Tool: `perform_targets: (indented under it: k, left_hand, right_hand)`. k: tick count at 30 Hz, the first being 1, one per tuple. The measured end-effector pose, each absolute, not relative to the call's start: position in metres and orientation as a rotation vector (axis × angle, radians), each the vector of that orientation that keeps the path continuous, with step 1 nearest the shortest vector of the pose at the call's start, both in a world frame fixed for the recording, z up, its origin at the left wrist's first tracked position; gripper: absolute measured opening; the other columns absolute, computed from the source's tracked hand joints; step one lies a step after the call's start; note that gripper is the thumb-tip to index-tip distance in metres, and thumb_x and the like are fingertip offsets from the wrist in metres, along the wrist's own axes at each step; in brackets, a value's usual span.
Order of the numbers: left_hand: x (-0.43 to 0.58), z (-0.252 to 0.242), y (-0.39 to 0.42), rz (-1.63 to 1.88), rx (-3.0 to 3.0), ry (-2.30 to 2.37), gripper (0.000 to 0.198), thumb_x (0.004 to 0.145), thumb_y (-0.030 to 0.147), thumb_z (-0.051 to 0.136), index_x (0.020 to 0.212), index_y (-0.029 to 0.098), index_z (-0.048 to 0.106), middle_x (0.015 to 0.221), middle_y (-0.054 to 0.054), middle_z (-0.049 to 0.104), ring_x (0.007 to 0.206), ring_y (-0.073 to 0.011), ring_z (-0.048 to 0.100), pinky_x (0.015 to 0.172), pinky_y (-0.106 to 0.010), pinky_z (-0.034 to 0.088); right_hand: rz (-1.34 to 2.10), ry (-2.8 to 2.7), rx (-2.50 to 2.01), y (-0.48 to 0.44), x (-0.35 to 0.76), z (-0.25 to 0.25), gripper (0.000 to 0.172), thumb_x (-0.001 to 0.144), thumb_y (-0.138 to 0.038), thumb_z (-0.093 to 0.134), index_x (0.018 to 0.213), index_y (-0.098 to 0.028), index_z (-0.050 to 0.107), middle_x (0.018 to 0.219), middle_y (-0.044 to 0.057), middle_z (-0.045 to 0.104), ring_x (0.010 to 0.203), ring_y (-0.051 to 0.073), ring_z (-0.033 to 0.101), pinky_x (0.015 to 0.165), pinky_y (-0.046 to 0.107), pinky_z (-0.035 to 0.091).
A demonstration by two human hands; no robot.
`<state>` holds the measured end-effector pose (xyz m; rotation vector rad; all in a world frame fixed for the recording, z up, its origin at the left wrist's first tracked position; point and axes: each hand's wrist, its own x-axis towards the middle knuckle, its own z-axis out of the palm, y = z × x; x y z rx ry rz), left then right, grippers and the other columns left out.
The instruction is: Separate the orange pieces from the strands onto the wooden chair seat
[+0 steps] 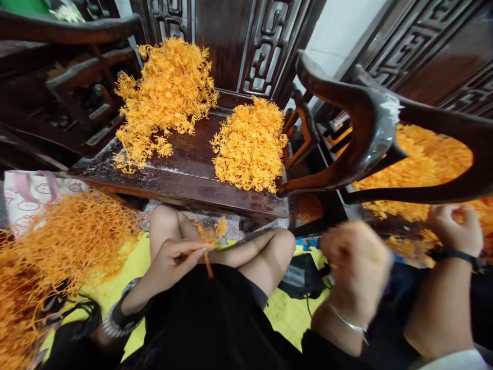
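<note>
My left hand (173, 264) is over my crossed legs, its thumb and fingers pinching a small orange plastic flower sprig (209, 237). The sprig's curly end points up, and a thin stem end hangs below the fingertips. Off to the right, my right hand (358, 267) is raised and smeared by motion. Its fingers look curled into a fist; whether anything is inside is hidden. In front of me, a dark wooden bench seat (185, 149) bears a tall loose pile of orange plastic flowers (177, 87) and a smaller, neater pile (250, 146).
At the left lies a heap of orange plastic stems (80, 241) beside a patterned tote bag (29, 198). Curved wooden armrests (370, 128) rise at right, with more orange flowers (427, 159) behind. Another person's hand (456, 228) is there. A black object (302, 275) rests on the yellow mat (290, 313).
</note>
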<state>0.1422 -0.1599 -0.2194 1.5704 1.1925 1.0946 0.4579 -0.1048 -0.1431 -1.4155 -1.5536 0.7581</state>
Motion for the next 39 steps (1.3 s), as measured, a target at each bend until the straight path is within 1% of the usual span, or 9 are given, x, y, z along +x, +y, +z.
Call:
perform_targets:
  k: [6, 10, 14, 16, 19, 22, 28, 32, 39]
  left_hand:
    - [0.152, -0.224, -0.147, 1.103, 1.492, 1.096, 0.021, 0.087, 0.027, 0.059, 0.095, 0.019, 0.076, 0.065, -0.004, 0.071, 0.046, -0.0099, 0.05, 0.041, -0.019, 0.034]
    - [0.148, -0.239, -0.147, 1.105, 1.237, 0.998, 0.023, 0.087, 0.034, 0.058, 0.094, 0.017, 0.072, 0.054, 0.001, 0.056, 0.041, -0.0072, 0.037, 0.04, -0.019, 0.026]
    - [0.154, -0.24, -0.145, 1.229, 0.981, 0.926, 0.019, 0.088, 0.033, 0.055, 0.08, 0.017, 0.063, 0.066, 0.001, 0.051, 0.055, -0.0096, 0.041, 0.053, -0.021, 0.036]
    - [0.161, -0.234, -0.141, 1.272, 0.874, 0.85, 0.02, 0.086, 0.032, 0.055, 0.073, 0.017, 0.057, 0.07, 0.0, 0.048, 0.066, -0.0128, 0.046, 0.064, -0.024, 0.042]
    - [0.171, -0.227, -0.135, 1.297, 0.718, 0.744, 0.023, 0.081, 0.035, 0.057, 0.068, 0.018, 0.05, 0.077, -0.002, 0.046, 0.077, -0.0163, 0.048, 0.073, -0.029, 0.046]
    - [0.177, -0.226, -0.128, 1.348, 0.647, 0.793, 0.034, 0.083, 0.043, 0.056, 0.063, 0.019, 0.045, 0.076, -0.002, 0.046, 0.082, -0.0176, 0.048, 0.08, -0.031, 0.045]
    - [0.179, -0.234, -0.121, 1.369, 0.917, 0.95, 0.053, 0.093, 0.052, 0.041, 0.052, 0.02, 0.03, 0.065, -0.001, 0.046, 0.073, -0.0154, 0.047, 0.075, -0.027, 0.04]
    - [0.178, -0.238, -0.12, 1.445, 1.136, 1.13, 0.048, 0.096, 0.046, 0.036, 0.059, 0.019, 0.047, 0.074, -0.004, 0.057, 0.08, -0.0181, 0.053, 0.08, -0.029, 0.041]
    - [0.176, -0.231, -0.114, 1.579, 0.943, 1.026, 0.027, 0.092, 0.044, 0.05, 0.094, 0.018, 0.059, 0.082, -0.002, 0.059, 0.082, -0.0159, 0.058, 0.084, -0.029, 0.047]
  right_hand:
    - [1.142, -1.583, -1.149, -0.091, 0.399, -0.183, 0.048, 0.09, -0.051, 0.051, 0.055, -0.018, 0.044, 0.049, -0.005, 0.031, 0.045, 0.008, 0.028, 0.045, 0.025, 0.02]
    - [0.948, -1.544, -1.073, -0.047, 0.39, -0.167, 0.063, 0.087, -0.069, 0.036, 0.049, -0.021, 0.026, 0.049, -0.005, 0.023, 0.045, 0.008, 0.021, 0.045, 0.025, 0.019]
    - [0.319, -1.652, -1.373, 0.035, 0.372, -0.148, 0.059, 0.088, -0.07, 0.029, 0.056, -0.021, 0.038, 0.054, -0.001, 0.038, 0.055, 0.013, 0.042, 0.058, 0.029, 0.038]
    - [0.023, -1.692, -1.606, 0.073, 0.361, -0.148, 0.054, 0.087, -0.067, 0.036, 0.066, -0.018, 0.05, 0.07, 0.009, 0.056, 0.077, 0.023, 0.054, 0.076, 0.041, 0.044]
    - [-0.169, -1.76, -1.707, 0.092, 0.346, -0.157, 0.059, 0.083, -0.065, 0.046, 0.093, -0.009, 0.059, 0.117, 0.028, 0.056, 0.117, 0.039, 0.045, 0.095, 0.062, 0.032]
    - [-0.088, -1.836, -1.383, 0.057, 0.34, -0.161, 0.045, 0.088, -0.056, 0.046, 0.106, -0.016, 0.058, 0.137, 0.02, 0.047, 0.13, 0.032, 0.039, 0.105, 0.058, 0.027]
    - [0.828, -2.04, -0.87, -0.05, 0.343, -0.172, 0.026, 0.09, -0.036, 0.055, 0.111, -0.022, 0.059, 0.115, 0.008, 0.064, 0.105, 0.02, 0.06, 0.094, 0.037, 0.047]
    - [0.903, -1.946, -1.119, -0.078, 0.347, -0.192, 0.038, 0.087, -0.028, 0.06, 0.123, -0.022, 0.051, 0.107, 0.006, 0.06, 0.066, 0.011, 0.054, 0.066, 0.027, 0.05]
    - [1.101, -1.969, -1.239, -0.103, 0.346, -0.206, 0.056, 0.081, -0.031, 0.066, 0.131, -0.025, 0.041, 0.107, 0.005, 0.063, 0.052, 0.008, 0.051, 0.05, 0.023, 0.044]
